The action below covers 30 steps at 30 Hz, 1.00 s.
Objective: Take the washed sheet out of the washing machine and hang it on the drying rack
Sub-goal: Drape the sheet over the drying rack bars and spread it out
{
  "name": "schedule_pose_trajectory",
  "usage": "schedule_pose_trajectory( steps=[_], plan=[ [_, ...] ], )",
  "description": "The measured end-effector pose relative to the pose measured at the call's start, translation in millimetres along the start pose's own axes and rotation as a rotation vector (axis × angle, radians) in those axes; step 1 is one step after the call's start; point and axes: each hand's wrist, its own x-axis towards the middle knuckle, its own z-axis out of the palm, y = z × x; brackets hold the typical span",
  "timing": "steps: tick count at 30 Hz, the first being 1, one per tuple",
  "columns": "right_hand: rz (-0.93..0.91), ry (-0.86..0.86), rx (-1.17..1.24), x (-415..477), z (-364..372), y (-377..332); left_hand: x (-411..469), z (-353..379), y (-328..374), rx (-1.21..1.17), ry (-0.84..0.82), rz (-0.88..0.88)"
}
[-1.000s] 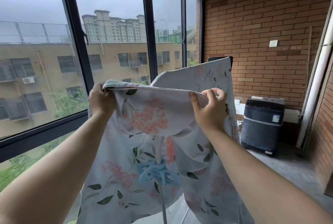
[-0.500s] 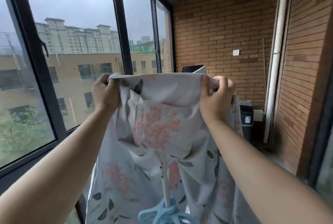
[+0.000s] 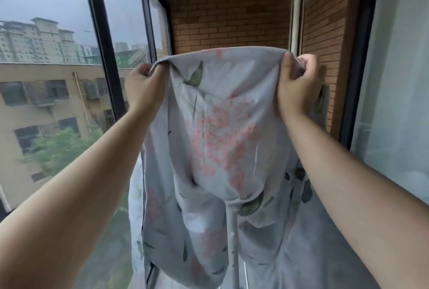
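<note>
My left hand point(image 3: 145, 86) and right hand point(image 3: 298, 84) grip the sheet point(image 3: 220, 126). I've lifted it higher and wider, ready for the rack point(image 3: 233, 242).

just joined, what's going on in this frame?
A person is holding a floral sheet up at arm's length on a brick-walled balcony beside tall windows. The left hand grips one end of its top edge and the right hand grips the other, with the cloth stretched between them. The rest hangs down over a white drying rack pole. The rack's top is hidden behind the cloth, so whether the sheet rests on it yet cannot be told.
</note>
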Motion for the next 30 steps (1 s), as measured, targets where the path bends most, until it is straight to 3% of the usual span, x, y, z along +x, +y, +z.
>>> schedule_pose_trajectory(
  steps=[10,19,23,28,30],
  plan=[
    [0.11,-0.167,-0.063,38.4,38.8,29.9,19.9,57.7,-39.1,-0.007,-0.133,-0.226],
    [0.372,-0.29,-0.085,27.7,86.6,76.2,18.1,93.6,-88.8,0.107,-0.275,-0.352],
    [0.492,-0.538,-0.175,3.3,93.8,98.4,-3.4,107.5,-113.0,0.212,-0.429,-0.406],
    [0.776,-0.865,-0.289,-49.5,95.6,134.7,-39.5,120.1,-138.7,0.229,-0.662,-0.531],
    [0.784,-1.036,-0.314,-68.3,91.8,142.5,-49.9,123.8,-136.1,0.248,-0.695,-0.538]
  ],
)
